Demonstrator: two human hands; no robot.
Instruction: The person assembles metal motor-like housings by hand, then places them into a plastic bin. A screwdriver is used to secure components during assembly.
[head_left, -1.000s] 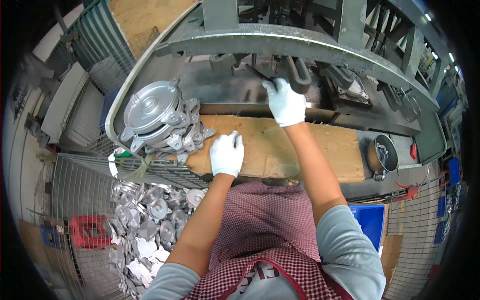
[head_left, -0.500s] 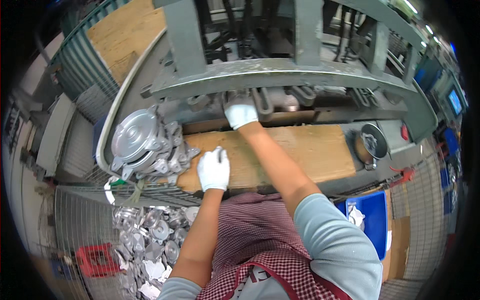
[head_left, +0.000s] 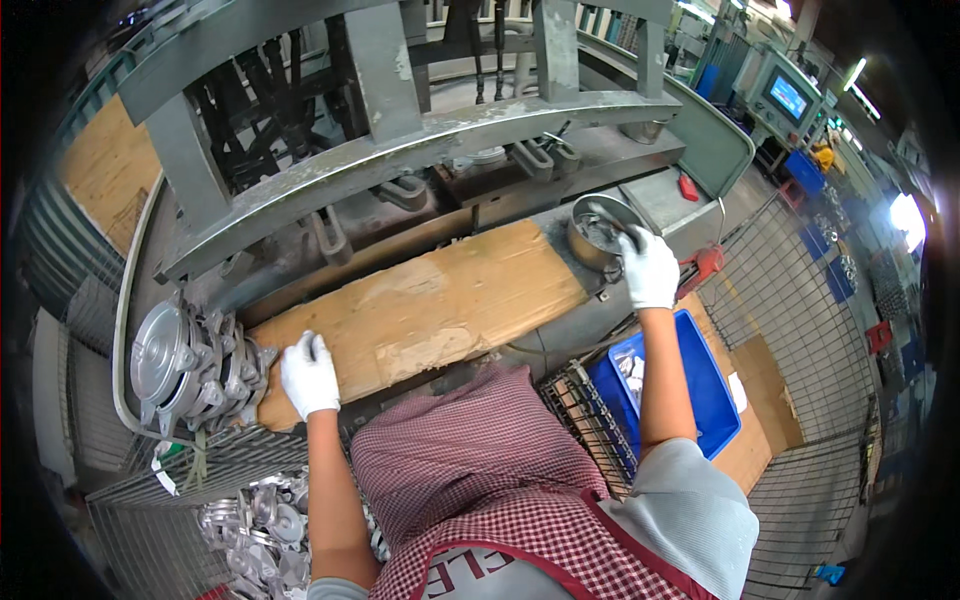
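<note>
My right hand (head_left: 650, 270), in a white glove with dark fingertips, is at the near right rim of a round metal pot (head_left: 579, 246). Its fingers are closed beside a dark, stick-like piece slanting in the pot; whether they grip it is hard to tell. On the left end of a worn brown board (head_left: 440, 290) rests my left hand (head_left: 310, 376), also gloved. Its fingers are curled, and nothing shows in them. Just left of it stands a stack of silvery cast metal parts (head_left: 165, 350), round discs with lugs.
A grey machine frame (head_left: 430, 145) spans the far side, with slotted metal clamps (head_left: 330, 238) beneath. A wire cage of loose castings (head_left: 265, 535) stands at lower left. At right are a blue bin (head_left: 705, 385), a red-handled tool (head_left: 703, 265) and wire mesh (head_left: 800, 290).
My right hand has left the area under the machine frame and moved right to the pot. My left hand stays on the board, nearer the stack. The view has swung right.
</note>
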